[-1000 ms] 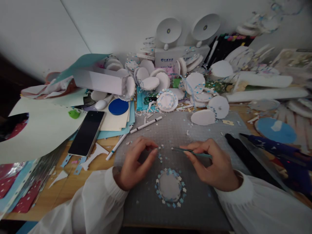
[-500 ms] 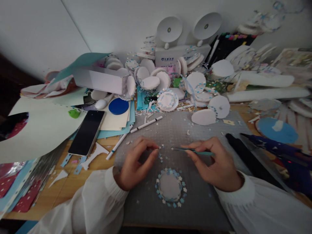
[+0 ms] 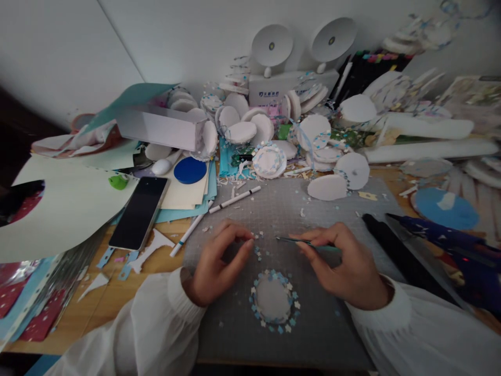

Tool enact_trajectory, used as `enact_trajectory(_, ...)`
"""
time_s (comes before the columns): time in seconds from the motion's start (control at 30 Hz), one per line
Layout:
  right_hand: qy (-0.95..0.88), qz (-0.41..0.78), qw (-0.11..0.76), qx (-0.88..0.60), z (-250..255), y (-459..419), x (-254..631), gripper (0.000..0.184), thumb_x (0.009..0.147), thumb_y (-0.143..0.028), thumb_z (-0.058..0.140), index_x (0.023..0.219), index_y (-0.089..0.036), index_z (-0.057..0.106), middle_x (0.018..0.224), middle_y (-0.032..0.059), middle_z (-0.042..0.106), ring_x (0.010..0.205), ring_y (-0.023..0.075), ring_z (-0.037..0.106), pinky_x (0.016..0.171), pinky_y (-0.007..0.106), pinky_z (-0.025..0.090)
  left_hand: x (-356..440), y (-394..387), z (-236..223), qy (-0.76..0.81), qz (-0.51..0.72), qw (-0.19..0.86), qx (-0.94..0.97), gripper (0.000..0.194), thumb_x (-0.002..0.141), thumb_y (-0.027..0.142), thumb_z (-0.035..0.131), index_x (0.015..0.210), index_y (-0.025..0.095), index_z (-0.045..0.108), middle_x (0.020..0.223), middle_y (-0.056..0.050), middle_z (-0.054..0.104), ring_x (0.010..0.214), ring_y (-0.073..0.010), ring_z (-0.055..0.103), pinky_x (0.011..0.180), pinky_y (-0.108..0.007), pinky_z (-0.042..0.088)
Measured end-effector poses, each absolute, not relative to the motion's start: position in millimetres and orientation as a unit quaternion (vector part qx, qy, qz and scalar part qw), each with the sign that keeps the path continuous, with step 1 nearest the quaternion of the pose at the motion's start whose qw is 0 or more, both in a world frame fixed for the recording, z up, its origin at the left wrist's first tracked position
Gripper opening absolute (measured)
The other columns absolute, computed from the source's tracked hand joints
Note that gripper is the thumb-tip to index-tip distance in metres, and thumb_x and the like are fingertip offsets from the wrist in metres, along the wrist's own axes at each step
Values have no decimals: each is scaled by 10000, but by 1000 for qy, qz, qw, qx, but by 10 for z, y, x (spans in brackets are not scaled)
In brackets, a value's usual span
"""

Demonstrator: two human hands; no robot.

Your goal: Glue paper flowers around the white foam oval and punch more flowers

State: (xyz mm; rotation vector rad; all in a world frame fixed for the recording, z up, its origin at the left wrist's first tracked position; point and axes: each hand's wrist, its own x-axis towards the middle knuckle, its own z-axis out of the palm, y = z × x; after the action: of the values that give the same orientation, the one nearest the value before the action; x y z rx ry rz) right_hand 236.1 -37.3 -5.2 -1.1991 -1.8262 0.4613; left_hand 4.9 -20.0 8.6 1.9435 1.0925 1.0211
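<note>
My right hand (image 3: 346, 269) grips a pair of tweezers (image 3: 305, 241) between thumb and fingers, the tips aimed left above the grey cutting mat (image 3: 230, 329). Facing it, my left hand (image 3: 221, 263) has thumb and forefinger brought together beside some tiny white and pale blue flower pieces (image 3: 258, 253). Whatever lies between those fingertips is too small to make out. Nearer to me, a round white disc (image 3: 273, 298) rests on the mat, ringed by small blue and white flowers. Neither hand touches this disc.
Many white discs with flower strings (image 3: 270, 161) are heaped behind the mat. At left are a phone (image 3: 140, 213), a blue round lid (image 3: 190, 171) and pens (image 3: 235, 199). A dark blue glue gun (image 3: 450, 245) lies at right, past a black bar (image 3: 403, 258).
The tweezers' tips look closer together than before, and the right hand has shifted very slightly. My left hand stays almost where it was. The ringed disc has not moved.
</note>
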Motion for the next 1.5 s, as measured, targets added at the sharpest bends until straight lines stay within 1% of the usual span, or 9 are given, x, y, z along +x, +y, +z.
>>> enact_trajectory(0.13,-640,292,508,-497,-32,-349,2343,244,779,-169,674,819,-257,450,794,8,697,678,185,695,597,311,563,42,-195,86,417,390,336,750,61,882,148,529,883,167,587,825,-50,580,804,-167,539,715,-291,441)
enact_trajectory(0.3,-548,404,541,-494,83,-312,2263,282,818,-268,666,799,-253,385,696,-22,689,499,133,635,458,251,530,64,-205,109,408,395,334,752,97,869,168,569,945,175,628,867,-64,620,834,-176,563,734,-297,462)
enact_trajectory(0.37,-489,481,542,-486,102,-310,2226,307,789,-325,698,783,-247,401,625,-35,661,485,136,623,439,246,517,85,-222,124,395,400,343,752,163,839,188,626,1001,177,638,882,-64,625,835,-177,570,736,-294,470)
enact_trajectory(0.47,-427,573,516,-472,96,-323,2178,319,763,-371,715,772,-237,426,589,-38,629,494,135,615,440,238,504,114,-256,145,369,408,363,752,257,792,195,695,1044,176,644,891,-60,628,831,-171,579,738,-284,481)
enact_trajectory(0.7,-327,678,497,-431,99,-358,2124,302,740,-299,744,761,-220,453,556,-53,616,497,85,590,462,169,475,118,-288,148,365,426,367,742,159,791,118,693,943,162,677,840,-40,633,803,-135,593,717,-243,484)
enact_trajectory(0.83,-326,680,498,-429,104,-355,2137,273,759,-296,730,754,-216,469,560,-49,620,529,83,606,488,162,483,100,-277,130,374,441,372,726,150,792,86,681,916,171,681,833,-36,639,808,-136,591,720,-250,483)
enact_trajectory(1.07,-414,579,547,-440,103,-355,2156,283,763,-305,727,760,-237,452,630,-38,655,518,115,629,465,207,509,117,-265,115,392,469,407,679,71,762,103,717,791,162,691,766,-35,677,745,-136,595,684,-255,485)
enact_trajectory(1.33,-477,532,563,-416,112,-444,2164,218,845,-173,639,824,-249,435,853,-2,737,590,112,665,565,248,566,106,-239,91,397,469,425,665,59,741,144,748,731,152,691,725,-44,697,713,-140,601,661,-253,487)
enact_trajectory(1.5,-511,512,572,-386,165,-457,2165,210,837,-116,630,832,-247,465,857,-15,735,652,123,703,597,225,585,101,-234,105,380,459,406,693,62,721,142,765,735,161,707,701,-38,701,680,-139,602,657,-264,488)
